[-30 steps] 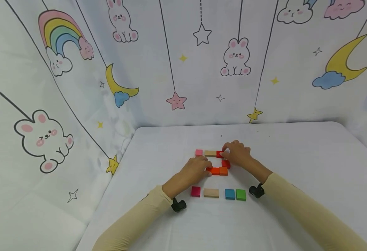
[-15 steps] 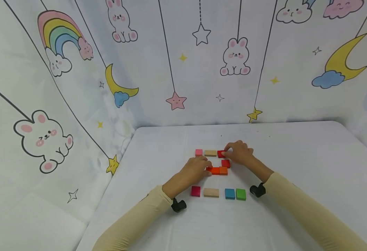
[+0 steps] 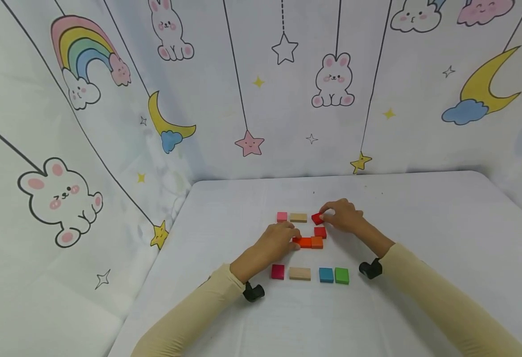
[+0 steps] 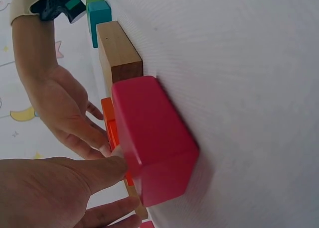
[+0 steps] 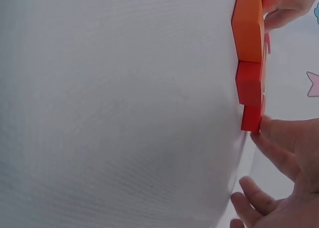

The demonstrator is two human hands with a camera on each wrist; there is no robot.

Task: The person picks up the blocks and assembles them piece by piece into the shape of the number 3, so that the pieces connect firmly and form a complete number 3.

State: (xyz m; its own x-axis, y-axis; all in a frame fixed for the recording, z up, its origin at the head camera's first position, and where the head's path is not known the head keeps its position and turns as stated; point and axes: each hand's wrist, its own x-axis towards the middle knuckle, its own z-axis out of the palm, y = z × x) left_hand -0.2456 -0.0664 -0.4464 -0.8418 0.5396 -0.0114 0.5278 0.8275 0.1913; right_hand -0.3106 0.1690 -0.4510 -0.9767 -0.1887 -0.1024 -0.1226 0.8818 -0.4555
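Right hand point(image 3: 344, 216): thumb and fingers pinch the red block point(image 3: 317, 218), which sits askew towards the far edge of the tabletop point(image 3: 430, 213), apart from the tan block point(image 3: 298, 217). Left hand point(image 3: 274, 242): thumb and fingers grip the left end of the vermilion block point(image 3: 304, 242), which touches the orange block point(image 3: 317, 242) — second red block point(image 3: 320, 232) just beyond. Farther from that edge, left to right: crimson block point(image 3: 277, 271), plank point(image 3: 299, 273), blue block point(image 3: 325, 275), green block point(image 3: 342, 275) — all nearer the left edge than the right.
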